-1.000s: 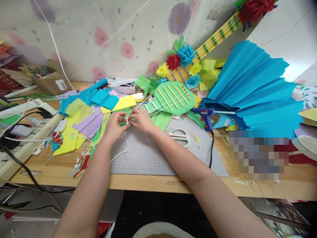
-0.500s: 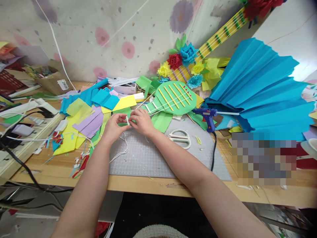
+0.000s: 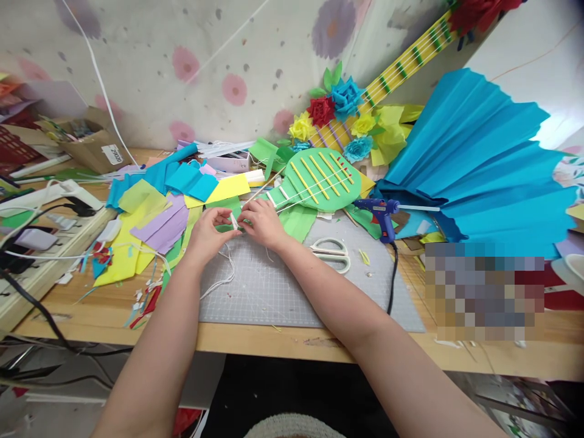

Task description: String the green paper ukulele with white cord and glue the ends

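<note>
A green paper lute (image 3: 322, 182) with yellow bars, red pegs and white strings lies on a grey cutting mat (image 3: 274, 292), its neck running left beneath my fingers. My left hand (image 3: 212, 231) pinches a small white strip (image 3: 234, 220) upright between thumb and fingers, at the neck's end. Close against it, my right hand (image 3: 262, 222) is closed, fingertips bent down at the strip and apparently on the white string; its fingers partly hide what they grip. Loose white string (image 3: 232, 267) curls from under my left hand onto the mat.
White-handled scissors (image 3: 331, 254) and a blue glue gun (image 3: 383, 216) with its black cord lie at right. Crepe paper (image 3: 159, 222) covers the left side near a power strip (image 3: 50, 201). A large blue pleated paper (image 3: 483, 164) and a yellow flowered instrument (image 3: 387, 85) stand behind.
Both hands stay at the end of the neck. The white strip between them has tilted slightly and the fingers have shifted a little; the view has moved marginally.
</note>
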`<move>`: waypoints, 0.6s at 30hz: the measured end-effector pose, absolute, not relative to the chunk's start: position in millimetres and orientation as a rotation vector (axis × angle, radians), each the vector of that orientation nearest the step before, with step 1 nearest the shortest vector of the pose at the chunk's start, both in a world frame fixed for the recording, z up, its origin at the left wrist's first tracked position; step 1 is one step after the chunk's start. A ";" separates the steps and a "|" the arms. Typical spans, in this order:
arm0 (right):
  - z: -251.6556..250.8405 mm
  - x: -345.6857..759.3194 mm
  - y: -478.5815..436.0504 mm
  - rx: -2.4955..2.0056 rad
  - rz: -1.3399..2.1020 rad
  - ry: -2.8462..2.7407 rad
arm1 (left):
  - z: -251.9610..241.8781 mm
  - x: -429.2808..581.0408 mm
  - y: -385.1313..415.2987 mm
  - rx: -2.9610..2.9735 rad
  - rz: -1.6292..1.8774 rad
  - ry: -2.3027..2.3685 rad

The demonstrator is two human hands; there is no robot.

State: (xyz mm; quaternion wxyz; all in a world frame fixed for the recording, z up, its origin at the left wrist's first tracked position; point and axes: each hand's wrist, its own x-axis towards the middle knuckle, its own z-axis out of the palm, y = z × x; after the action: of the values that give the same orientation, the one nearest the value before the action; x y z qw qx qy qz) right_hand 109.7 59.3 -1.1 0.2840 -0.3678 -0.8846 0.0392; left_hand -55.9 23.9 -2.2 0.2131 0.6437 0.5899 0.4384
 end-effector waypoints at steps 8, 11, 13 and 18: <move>-2.6 107.7 58.6 -1.009 0.088 -2.336 | -6.5 -57.2 25.4 1.749 1.200 1.539; -1.5 108.5 57.9 -1.011 0.100 -2.333 | -7.7 -57.0 26.3 1.695 1.209 1.507; -1.0 109.0 57.5 -1.015 0.112 -2.335 | -8.1 -56.8 26.7 1.660 1.210 1.486; -1.1 109.5 57.7 -1.035 0.126 -2.339 | -8.1 -56.8 28.0 1.578 1.224 1.417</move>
State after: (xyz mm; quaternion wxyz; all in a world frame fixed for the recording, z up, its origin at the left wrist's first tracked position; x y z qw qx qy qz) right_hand 109.5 57.7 -1.1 0.2863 -0.3872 -0.8751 0.0472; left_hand -56.8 28.0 -8.1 0.3393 0.6061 0.5444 0.4703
